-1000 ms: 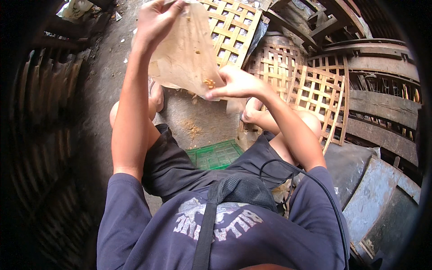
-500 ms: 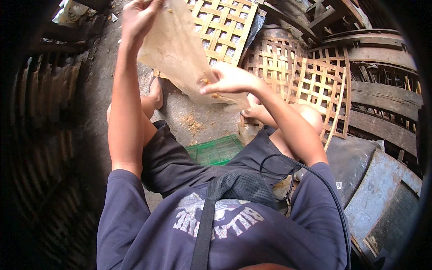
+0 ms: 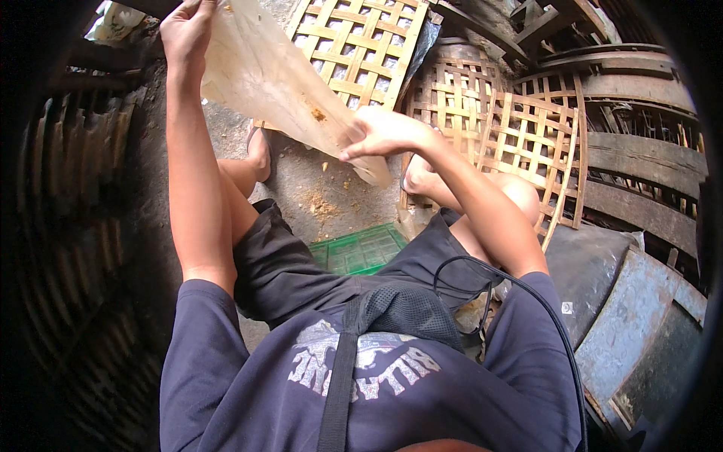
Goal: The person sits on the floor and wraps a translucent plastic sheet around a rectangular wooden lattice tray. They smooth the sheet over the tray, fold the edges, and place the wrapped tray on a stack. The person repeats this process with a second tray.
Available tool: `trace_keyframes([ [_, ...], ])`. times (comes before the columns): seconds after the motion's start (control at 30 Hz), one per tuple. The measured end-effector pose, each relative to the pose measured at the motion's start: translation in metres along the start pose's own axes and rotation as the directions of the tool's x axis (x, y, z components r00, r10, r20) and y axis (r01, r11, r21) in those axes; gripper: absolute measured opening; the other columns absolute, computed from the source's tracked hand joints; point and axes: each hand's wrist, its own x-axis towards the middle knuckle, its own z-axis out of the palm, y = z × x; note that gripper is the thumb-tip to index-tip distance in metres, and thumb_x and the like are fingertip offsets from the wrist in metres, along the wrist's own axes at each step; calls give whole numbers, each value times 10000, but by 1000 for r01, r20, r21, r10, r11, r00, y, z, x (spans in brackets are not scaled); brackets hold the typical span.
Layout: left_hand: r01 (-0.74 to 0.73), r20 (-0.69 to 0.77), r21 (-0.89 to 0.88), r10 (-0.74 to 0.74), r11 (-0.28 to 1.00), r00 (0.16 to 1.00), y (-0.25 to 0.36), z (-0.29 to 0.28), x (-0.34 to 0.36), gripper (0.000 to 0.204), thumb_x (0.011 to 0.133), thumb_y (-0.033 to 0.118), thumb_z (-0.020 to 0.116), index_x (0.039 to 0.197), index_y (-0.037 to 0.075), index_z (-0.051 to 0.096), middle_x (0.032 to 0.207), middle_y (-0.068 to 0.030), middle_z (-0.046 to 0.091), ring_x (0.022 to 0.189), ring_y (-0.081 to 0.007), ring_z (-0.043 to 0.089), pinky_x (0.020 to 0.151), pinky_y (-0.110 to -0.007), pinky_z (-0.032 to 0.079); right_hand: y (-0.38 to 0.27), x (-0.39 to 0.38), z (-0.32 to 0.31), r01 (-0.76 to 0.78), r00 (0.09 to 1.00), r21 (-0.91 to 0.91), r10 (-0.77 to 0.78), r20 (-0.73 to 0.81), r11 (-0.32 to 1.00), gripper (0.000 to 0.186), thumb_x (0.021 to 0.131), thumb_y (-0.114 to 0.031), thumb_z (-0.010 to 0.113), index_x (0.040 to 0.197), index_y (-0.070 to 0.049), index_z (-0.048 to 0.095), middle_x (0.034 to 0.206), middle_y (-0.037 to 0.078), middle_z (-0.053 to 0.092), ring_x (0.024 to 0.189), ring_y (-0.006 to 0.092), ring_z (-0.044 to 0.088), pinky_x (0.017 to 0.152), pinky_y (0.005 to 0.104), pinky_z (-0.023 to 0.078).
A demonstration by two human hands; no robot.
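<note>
I hold a thin, crumpled tan sheet (image 3: 279, 83) stretched out in front of me. My left hand (image 3: 184, 26) is raised high and grips its upper end. My right hand (image 3: 384, 132) is closed on the lower part, near the middle of the view. Brown crumbs cling to the sheet and some fall from it. I am seated, knees apart, with my feet on the dirt floor (image 3: 324, 196) below the sheet.
Woven bamboo lattice panels (image 3: 361, 45) and round woven baskets (image 3: 520, 135) lean at the far side. A green plastic crate (image 3: 358, 248) sits between my legs. Dark woven baskets (image 3: 68, 181) stack on the left, blue metal sheets (image 3: 640, 309) on the right.
My left hand has lifted the sheet's top end higher and to the left. My right hand slid down along the sheet, and more crumbs lie on the floor.
</note>
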Motion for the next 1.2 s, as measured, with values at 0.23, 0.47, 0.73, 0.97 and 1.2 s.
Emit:
trace_keyframes([
  [0.23, 28, 204, -153, 4, 988, 979, 7, 59, -31, 245, 862, 79, 616, 1081, -28, 597, 953, -75, 654, 822, -141, 606, 728, -264, 480, -17, 10, -14, 77, 927, 475, 112, -357, 877, 325, 859, -327, 657, 1016, -47, 709, 842, 77, 715, 767, 112, 664, 671, 281, 514],
  [0.47, 6, -73, -266, -27, 964, 997, -3, 20, -3, 151, 885, 152, 624, 887, 6, 663, 734, -18, 629, 631, -87, 578, 604, -246, 468, 2, 17, 15, -35, 997, -236, 50, 59, 971, 401, 759, -351, 672, 990, -24, 697, 832, 162, 700, 794, 248, 686, 735, 358, 532],
  [0.73, 100, 115, -353, -63, 930, 991, 19, 59, -44, 212, 894, 167, 610, 999, -17, 626, 839, -83, 646, 693, -138, 615, 600, -261, 515, -8, 34, 2, 177, 892, 582, 121, -435, 793, 425, 815, -409, 684, 1029, -42, 689, 792, 108, 698, 694, 130, 639, 637, 295, 495],
  [0.97, -113, -222, -348, 36, 930, 974, -5, 12, -2, 96, 891, 127, 596, 849, 50, 635, 690, -15, 595, 599, -81, 547, 522, -237, 434, 9, 35, 17, -82, 990, 86, 91, -104, 993, 320, 740, -332, 727, 830, -25, 722, 705, 150, 680, 667, 270, 675, 647, 361, 524],
  [1.2, -66, -262, -440, -57, 896, 963, -69, -24, 29, 167, 883, 95, 619, 953, -46, 675, 860, -111, 684, 743, -160, 663, 695, -269, 549, 8, 27, 2, -26, 994, 5, 27, -109, 1000, 426, 769, -433, 724, 908, -30, 717, 772, 95, 689, 691, 177, 632, 666, 310, 501],
])
